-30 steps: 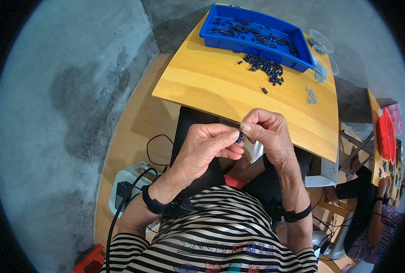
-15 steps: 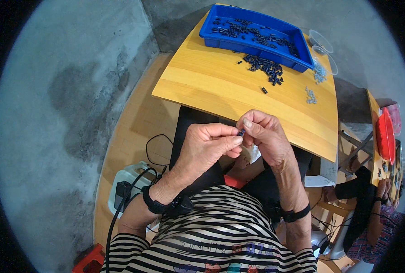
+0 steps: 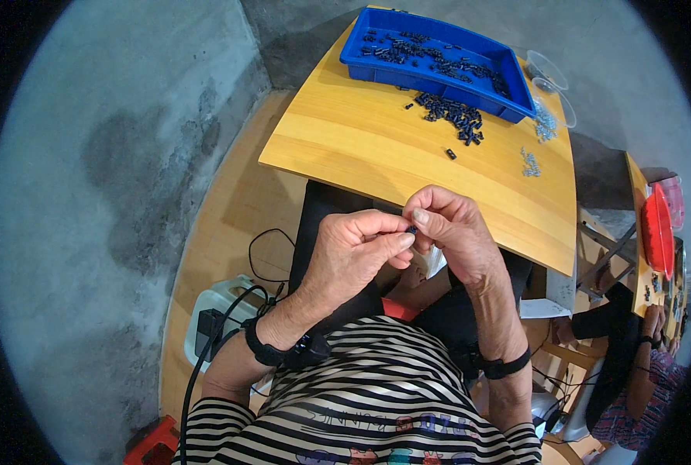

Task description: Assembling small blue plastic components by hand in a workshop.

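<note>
Over my lap, just off the near edge of the wooden table (image 3: 345, 147), my two hands meet. My left hand (image 3: 361, 246) pinches a small black plastic part (image 3: 412, 230) between thumb and forefinger; most of it is hidden by the fingertips. My right hand (image 3: 456, 232) is closed in a pinch against the same part, and whatever its fingertips hold is too small to make out. A heap of similar black parts (image 3: 456, 115) lies on the table, with a single loose black part (image 3: 451, 154) nearer to me. Small clear pieces (image 3: 531, 163) form a little pile at the right.
A blue tray (image 3: 438, 84) with many black parts stands at the table's far side. Clear plastic cups (image 3: 551, 74) and more clear pieces (image 3: 545, 124) are beside it. At the right, a co-worker's hands (image 3: 653, 322) are at another table with a red basin (image 3: 657, 232). Cables hang at my left.
My right hand has shifted very slightly, its fingertips still against the black part. The left hand stays almost in place. Nothing on the table has moved.
</note>
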Motion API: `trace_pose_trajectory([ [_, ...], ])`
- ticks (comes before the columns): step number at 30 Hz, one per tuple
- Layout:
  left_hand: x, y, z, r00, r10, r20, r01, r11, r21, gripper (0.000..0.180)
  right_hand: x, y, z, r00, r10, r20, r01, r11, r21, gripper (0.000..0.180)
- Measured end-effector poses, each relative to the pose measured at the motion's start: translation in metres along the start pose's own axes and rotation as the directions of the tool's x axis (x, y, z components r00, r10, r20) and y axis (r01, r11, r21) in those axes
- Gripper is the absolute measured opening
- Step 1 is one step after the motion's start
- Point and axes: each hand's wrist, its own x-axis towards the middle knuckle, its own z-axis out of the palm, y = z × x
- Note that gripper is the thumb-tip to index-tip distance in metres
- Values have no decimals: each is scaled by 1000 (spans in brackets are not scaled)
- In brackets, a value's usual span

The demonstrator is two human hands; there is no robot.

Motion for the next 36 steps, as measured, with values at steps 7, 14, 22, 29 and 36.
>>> trace_pose_trajectory([
  [7,-3,7,5,995,96,8,-96,995,37,10,-3,-6,3,998,40,55,-40,999,-7,18],
  [14,17,-1,13,992,122,28,-123,991,48,8,-3,-7,-7,999,37,0,-37,999,23,16],
  [22,68,-21,21,967,215,135,-234,961,149,7,14,-17,-38,977,-127,-173,62,939,-339,11],
  [29,117,-48,20,842,524,125,-520,728,447,9,37,-6,-66,938,-164,-306,10,895,-447,15],
  [36,130,-57,16,859,498,118,-455,637,623,14,50,2,-71,910,-191,-368,-72,800,-595,14],
])
